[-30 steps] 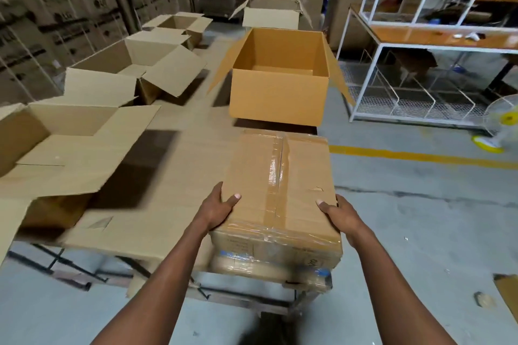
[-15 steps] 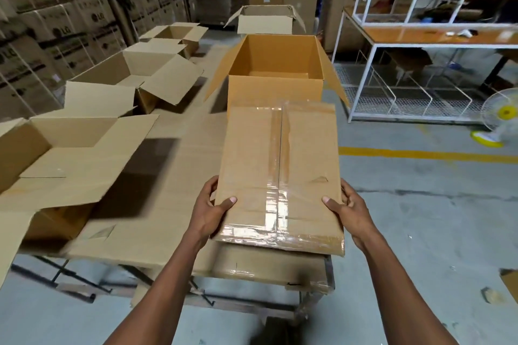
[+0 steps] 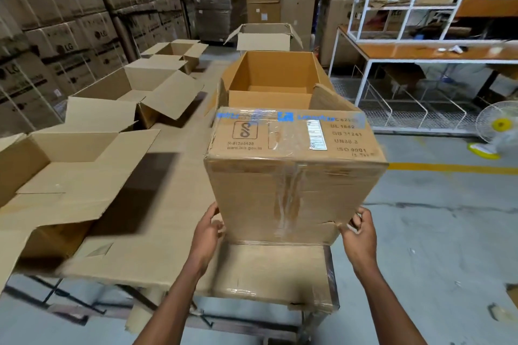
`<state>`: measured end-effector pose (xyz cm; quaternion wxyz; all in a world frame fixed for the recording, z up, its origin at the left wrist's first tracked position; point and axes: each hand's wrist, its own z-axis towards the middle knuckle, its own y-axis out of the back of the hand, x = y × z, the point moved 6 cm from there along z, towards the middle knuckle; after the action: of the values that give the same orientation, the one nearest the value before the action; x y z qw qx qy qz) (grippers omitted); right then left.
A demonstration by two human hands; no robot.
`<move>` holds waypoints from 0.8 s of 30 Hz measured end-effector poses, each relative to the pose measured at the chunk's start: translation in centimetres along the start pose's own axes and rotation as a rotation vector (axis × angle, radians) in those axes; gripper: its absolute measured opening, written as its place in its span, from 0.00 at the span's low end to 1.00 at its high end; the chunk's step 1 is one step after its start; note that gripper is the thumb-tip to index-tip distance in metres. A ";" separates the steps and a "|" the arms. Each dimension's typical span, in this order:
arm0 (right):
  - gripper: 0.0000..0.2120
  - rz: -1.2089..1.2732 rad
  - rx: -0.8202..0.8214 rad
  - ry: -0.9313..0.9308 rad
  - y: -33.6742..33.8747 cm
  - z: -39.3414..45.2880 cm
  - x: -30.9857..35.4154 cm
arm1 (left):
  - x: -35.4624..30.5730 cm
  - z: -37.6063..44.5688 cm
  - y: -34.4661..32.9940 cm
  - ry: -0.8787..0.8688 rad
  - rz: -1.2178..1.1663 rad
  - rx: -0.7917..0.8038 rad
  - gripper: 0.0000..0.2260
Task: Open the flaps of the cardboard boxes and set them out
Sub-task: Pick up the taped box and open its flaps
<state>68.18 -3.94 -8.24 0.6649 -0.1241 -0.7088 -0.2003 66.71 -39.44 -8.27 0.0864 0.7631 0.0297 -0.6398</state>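
Note:
A taped, plastic-wrapped cardboard box (image 3: pixel 291 171) stands tipped up at the near end of the cardboard-covered table (image 3: pixel 157 249), its printed side facing up and its taped seam facing me. My left hand (image 3: pixel 208 228) grips its lower left corner. At the lower right corner, my right hand (image 3: pixel 358 235) holds the box. Just behind it stands an orange-brown box (image 3: pixel 269 78) with its flaps open. Other opened boxes lie along the left: a near one (image 3: pixel 64 165), a middle one (image 3: pixel 145 92), a far one (image 3: pixel 176 50).
Another open box (image 3: pixel 265 36) sits at the table's far end. Stacked cartons (image 3: pixel 56 22) wall the left side. A white metal rack with an orange shelf (image 3: pixel 420 53) stands at right, a fan (image 3: pixel 499 131) beside it. A yellow floor line (image 3: pixel 448 168) crosses the concrete.
The taped box lay flat on the table a second ago. I lifted its far end and tipped it upright; its printed side now faces up. My hands moved to its lower corners.

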 end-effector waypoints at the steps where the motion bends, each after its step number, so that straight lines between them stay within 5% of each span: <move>1: 0.14 -0.001 0.002 0.005 0.1 0.3 0.5 | -0.9 0.1 0.2 0.013 -0.017 -0.006 0.21; 3: 0.08 0.022 0.013 0.007 0.5 0.9 1.9 | -3.5 0.3 1.3 -0.015 -0.111 -0.057 0.21; 6: 0.14 0.198 -0.051 0.001 1.7 2.4 5.9 | -10.2 1.9 3.3 -0.117 -0.183 -0.088 0.30; 11: 0.30 0.143 0.137 -0.007 0.2 5.1 15.7 | -19.0 4.7 1.8 -0.078 0.093 0.177 0.30; 15: 0.29 -0.064 0.132 0.021 -1.5 5.1 18.5 | -19.5 4.5 -0.1 -0.071 0.114 0.121 0.24; 24: 0.16 0.099 0.140 0.069 -0.6 3.7 17.8 | -19.0 3.1 0.6 -0.207 -0.092 0.043 0.18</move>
<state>63.06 -4.44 9.24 0.7052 -0.1051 -0.6906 -0.1213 60.41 -39.28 9.90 0.0431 0.6924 0.0418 -0.7190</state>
